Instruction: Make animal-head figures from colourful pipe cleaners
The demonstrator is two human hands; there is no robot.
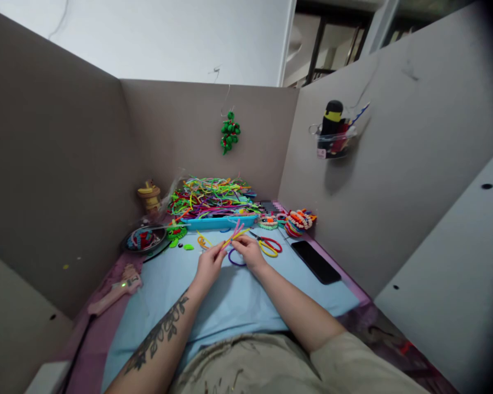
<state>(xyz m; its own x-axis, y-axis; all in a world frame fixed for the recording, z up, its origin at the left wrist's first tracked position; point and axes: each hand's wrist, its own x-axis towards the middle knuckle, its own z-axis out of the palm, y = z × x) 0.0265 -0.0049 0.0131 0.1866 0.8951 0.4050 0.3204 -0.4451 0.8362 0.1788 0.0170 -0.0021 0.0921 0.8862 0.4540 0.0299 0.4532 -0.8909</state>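
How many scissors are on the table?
1. The red-and-yellow-handled metal scissors lie on the light blue mat, just beyond the right hand and left of the flat black phone. More could be hidden under the colourful pipe cleaner pile.

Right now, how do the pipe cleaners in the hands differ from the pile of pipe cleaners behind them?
The held pipe cleaners are only a few, pink and yellow, lifted between left hand and right hand. The pile is large, many-coloured, tangled, and lies on the blue tray. Both are fuzzy craft stems.
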